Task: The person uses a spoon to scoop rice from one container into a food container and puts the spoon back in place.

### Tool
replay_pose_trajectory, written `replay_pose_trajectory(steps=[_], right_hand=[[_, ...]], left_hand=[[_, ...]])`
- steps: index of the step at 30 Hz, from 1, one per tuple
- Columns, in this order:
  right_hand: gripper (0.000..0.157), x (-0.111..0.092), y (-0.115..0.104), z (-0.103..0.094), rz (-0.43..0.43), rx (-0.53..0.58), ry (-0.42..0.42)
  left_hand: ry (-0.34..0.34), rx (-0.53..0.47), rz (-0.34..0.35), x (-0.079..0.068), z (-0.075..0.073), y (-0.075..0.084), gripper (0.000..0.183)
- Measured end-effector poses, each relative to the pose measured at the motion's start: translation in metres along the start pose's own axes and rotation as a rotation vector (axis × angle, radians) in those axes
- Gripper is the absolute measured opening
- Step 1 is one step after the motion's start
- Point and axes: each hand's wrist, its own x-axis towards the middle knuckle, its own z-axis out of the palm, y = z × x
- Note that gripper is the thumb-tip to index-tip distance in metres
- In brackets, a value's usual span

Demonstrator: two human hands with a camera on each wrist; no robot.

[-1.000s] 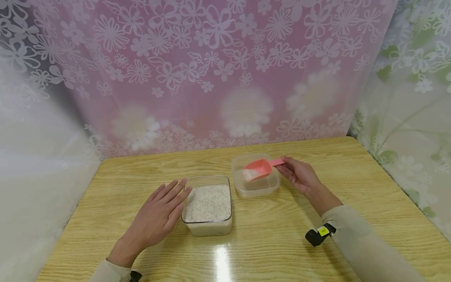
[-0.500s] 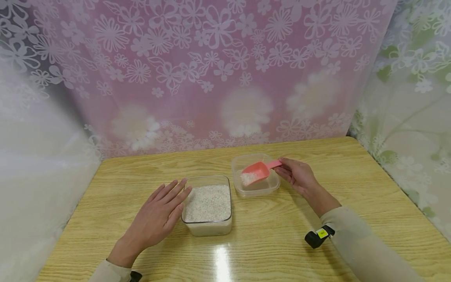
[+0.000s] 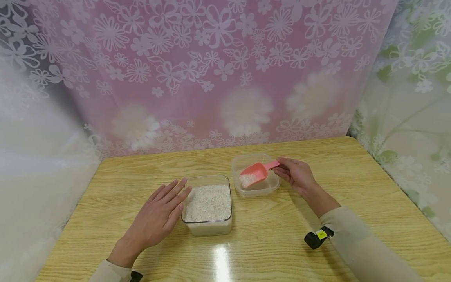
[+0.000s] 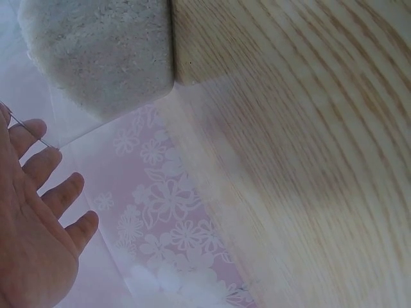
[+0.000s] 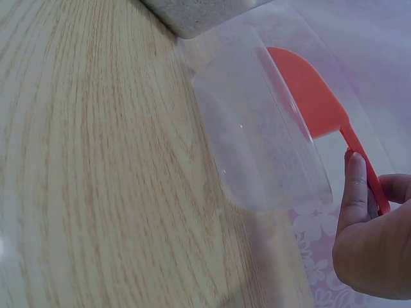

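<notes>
My right hand (image 3: 296,175) pinches the handle of a pink scoop (image 3: 260,171) that carries a little white rice (image 3: 247,179) toward its front lip. The scoop tilts down over a clear plastic container (image 3: 255,192); in the right wrist view its bowl (image 5: 308,90) dips partly behind the container's wall (image 5: 257,141). My left hand (image 3: 156,213) lies with straight fingers at the left rim of a square clear bin (image 3: 208,229) filled with rice (image 3: 208,203). In the left wrist view the fingers (image 4: 64,192) are spread at the rim, with the rice bin above them.
Both containers stand side by side on a wood-grain table (image 3: 282,243). A pink flowered curtain (image 3: 211,78) hangs behind the table's back edge, and pale flowered sheets (image 3: 415,129) hang at the sides. A black strap (image 3: 317,237) sits on the right wrist.
The right hand has moved slightly left and down, and the scoop's lip has dipped lower in the clear container, with rice gathered toward the lip. The left hand has stayed still.
</notes>
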Motion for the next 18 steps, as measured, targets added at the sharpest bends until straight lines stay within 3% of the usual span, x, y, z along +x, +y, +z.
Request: replay_pose_trajectory(steps=[18], right_hand=[[0.017,-0.0003,-0.0011,0.0072,-0.042,-0.11,0.044]], left_hand=[[-0.009,-0.025,-0.011,-0.0004,0.0007,-0.0004,0.048]])
